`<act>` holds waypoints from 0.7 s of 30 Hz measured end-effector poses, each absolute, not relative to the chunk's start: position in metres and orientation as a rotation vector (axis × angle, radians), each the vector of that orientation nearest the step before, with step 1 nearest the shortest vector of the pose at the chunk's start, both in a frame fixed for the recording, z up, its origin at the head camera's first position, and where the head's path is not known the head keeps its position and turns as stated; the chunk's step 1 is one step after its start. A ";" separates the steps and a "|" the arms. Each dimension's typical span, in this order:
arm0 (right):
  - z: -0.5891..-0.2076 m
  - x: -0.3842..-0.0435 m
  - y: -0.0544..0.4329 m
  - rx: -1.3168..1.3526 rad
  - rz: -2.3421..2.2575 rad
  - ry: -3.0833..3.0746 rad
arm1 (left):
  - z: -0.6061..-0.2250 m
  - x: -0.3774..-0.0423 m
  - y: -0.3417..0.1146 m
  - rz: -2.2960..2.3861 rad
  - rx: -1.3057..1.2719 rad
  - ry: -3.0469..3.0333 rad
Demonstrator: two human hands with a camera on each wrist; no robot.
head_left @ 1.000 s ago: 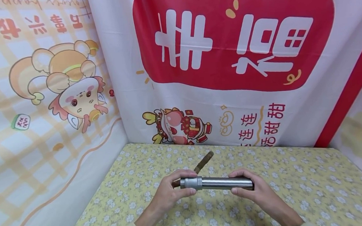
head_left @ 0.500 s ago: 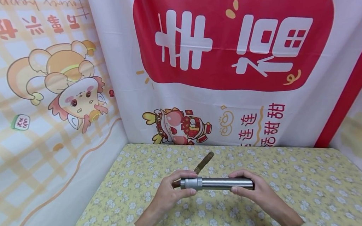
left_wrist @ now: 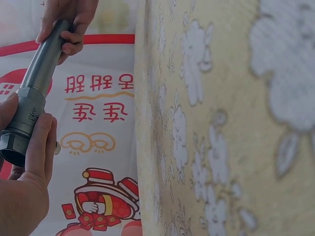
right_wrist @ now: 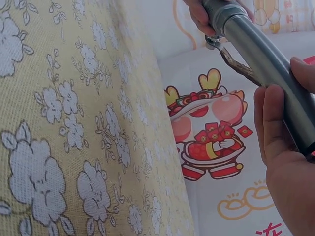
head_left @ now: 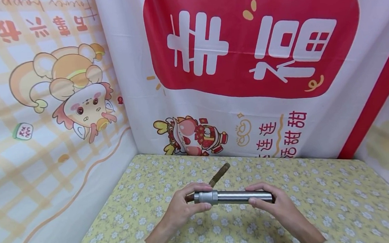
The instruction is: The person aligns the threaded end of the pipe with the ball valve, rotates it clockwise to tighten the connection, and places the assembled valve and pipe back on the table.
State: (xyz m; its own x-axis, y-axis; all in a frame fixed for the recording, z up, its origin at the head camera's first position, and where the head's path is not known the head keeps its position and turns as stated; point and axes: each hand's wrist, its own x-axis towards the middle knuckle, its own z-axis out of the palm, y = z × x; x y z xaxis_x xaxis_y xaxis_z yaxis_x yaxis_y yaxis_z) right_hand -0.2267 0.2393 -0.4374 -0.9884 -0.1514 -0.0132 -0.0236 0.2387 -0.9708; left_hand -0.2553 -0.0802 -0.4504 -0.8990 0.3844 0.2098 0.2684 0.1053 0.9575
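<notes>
A smooth silver metal pipe (head_left: 236,196) lies nearly level across the head view, held above the table. Its left end meets a grey metal valve (head_left: 205,197) with hexagonal ends. A thin brownish lever handle (head_left: 220,174) slants away behind the valve; in the right wrist view, a small nut (right_wrist: 213,43) fixes the lever (right_wrist: 241,68). My left hand (head_left: 182,206) grips the valve between thumb and fingers. Round the pipe's right end, my right hand (head_left: 278,203) curls its fingers and thumb. The joint's inside is hidden.
Beneath the hands is a table (head_left: 327,198) with a yellow floral cloth. A white and red printed curtain (head_left: 138,103) hangs along its back edge. Another printed sheet (head_left: 0,182) stands at the left side.
The right thumb has shifted slightly upward on the pipe. The left hand, valve and lever stay almost where they were.
</notes>
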 end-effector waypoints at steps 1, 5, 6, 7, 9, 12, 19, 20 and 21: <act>-0.437 -0.226 0.239 -0.174 -1.865 2.393 | -0.450 -0.255 -0.080 1.930 0.669 2.264; -0.438 -0.225 0.239 -0.252 -1.875 2.359 | -0.450 -0.255 -0.080 1.933 0.659 2.259; -0.438 -0.225 0.240 -0.277 -1.882 2.341 | -0.449 -0.255 -0.080 1.933 0.657 2.260; -0.438 -0.225 0.240 -0.302 -1.889 2.325 | -0.449 -0.255 -0.080 1.933 0.655 2.261; -0.438 -0.225 0.241 -0.335 -1.893 2.304 | -0.449 -0.255 -0.080 1.934 0.652 2.260; -0.438 -0.225 0.241 -0.353 -1.882 2.302 | -0.449 -0.255 -0.080 1.935 0.655 2.259; -0.439 -0.226 0.242 -0.336 -1.868 2.326 | -0.450 -0.256 -0.080 1.934 0.657 2.252; -0.439 -0.227 0.242 -0.334 -1.868 2.329 | -0.450 -0.256 -0.080 1.936 0.654 2.247; -0.439 -0.227 0.242 -0.332 -1.866 2.333 | -0.450 -0.256 -0.080 1.939 0.652 2.243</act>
State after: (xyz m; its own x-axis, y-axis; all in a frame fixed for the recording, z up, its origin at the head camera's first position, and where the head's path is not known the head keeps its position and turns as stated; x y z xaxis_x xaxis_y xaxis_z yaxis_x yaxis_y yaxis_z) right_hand -0.2267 0.2418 -0.4393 -0.9665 -0.2549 0.0317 -0.0868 0.2082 -0.9742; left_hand -0.2556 -0.0799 -0.4501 -0.9023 0.3843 0.1951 0.2486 0.0944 0.9640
